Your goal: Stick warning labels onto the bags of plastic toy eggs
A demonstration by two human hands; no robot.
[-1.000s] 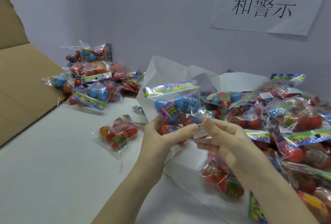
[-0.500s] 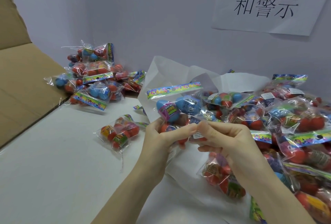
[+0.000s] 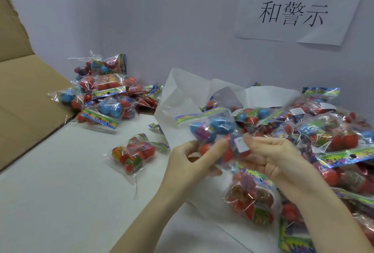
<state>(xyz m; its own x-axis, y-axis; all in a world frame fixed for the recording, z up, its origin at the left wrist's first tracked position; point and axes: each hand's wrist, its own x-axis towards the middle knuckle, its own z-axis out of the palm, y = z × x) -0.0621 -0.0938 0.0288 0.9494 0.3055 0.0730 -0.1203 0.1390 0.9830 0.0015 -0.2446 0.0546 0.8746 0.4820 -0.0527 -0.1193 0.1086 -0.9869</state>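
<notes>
Label [image 3: 240, 145] pressed by right hand [image 3: 277, 157] onto bag [image 3: 214, 131] gripped by left hand [image 3: 192, 159]; rub flat, avoiding wrinkles.

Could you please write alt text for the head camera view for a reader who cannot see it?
Both hands hold up a clear bag of toy eggs: the left hand grips its lower edge, and the right hand presses a small white label on it. More bags lie piled on the white table.
</notes>
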